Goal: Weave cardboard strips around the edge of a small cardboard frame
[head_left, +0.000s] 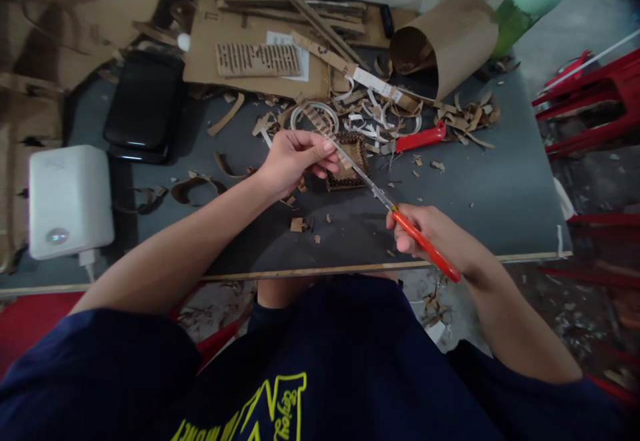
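Between the thumb and fingers of my left hand [303, 154] is a narrow corrugated cardboard strip [316, 120], pointing up and away. My right hand [425, 228] grips orange-handled scissors [425, 244]. Their blades slant up and left to the strip by my left fingertips; whether they touch it, I cannot tell. Just beneath the blades, a small square cardboard piece with a raised corrugated border [347, 182] rests on the dark tabletop [260, 241]. Beyond it, a red box cutter [420, 138] lies among curled scraps.
White and brown paper offcuts [375, 111] cover the middle back. A cardboard tube [463, 41] lies back right, near a green bottle [530, 1]. Cardboard sheets [200, 61] sit behind. Left are a black case [145, 101] and a white device with a cable [70, 194].
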`<state>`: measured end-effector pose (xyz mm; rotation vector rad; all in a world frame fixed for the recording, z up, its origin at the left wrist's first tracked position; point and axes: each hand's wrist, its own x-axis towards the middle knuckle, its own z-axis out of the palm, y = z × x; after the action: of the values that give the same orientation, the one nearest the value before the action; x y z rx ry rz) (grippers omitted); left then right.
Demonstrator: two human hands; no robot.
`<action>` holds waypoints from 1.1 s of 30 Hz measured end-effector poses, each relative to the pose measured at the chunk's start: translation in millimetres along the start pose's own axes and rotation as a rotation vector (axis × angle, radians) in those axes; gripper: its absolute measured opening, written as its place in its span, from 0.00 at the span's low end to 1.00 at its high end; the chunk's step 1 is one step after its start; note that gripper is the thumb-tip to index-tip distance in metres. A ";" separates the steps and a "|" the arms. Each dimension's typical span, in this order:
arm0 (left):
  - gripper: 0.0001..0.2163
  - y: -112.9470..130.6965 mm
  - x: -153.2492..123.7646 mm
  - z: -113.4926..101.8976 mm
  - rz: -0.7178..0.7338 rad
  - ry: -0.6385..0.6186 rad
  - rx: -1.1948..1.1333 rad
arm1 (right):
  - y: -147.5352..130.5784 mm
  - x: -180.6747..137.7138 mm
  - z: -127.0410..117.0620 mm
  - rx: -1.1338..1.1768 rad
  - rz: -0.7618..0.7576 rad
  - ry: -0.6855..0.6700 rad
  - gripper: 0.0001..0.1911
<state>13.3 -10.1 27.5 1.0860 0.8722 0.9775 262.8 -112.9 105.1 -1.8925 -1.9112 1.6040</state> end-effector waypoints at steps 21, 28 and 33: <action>0.18 -6.0 3.8 -2.3 0.161 0.116 -0.036 | -2.7 5.2 2.9 -0.081 -0.083 0.053 0.30; 0.18 -7.0 4.2 -3.4 0.189 0.108 -0.036 | -0.9 10.5 -2.6 -0.115 -0.142 0.000 0.36; 0.15 -1.5 3.1 0.4 0.120 0.099 -0.025 | -2.1 12.0 -3.6 -0.112 -0.142 -0.006 0.33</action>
<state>15.0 -7.6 25.9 1.0853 0.8802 1.1470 260.2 -101.3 100.8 -1.7446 -2.1269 1.4945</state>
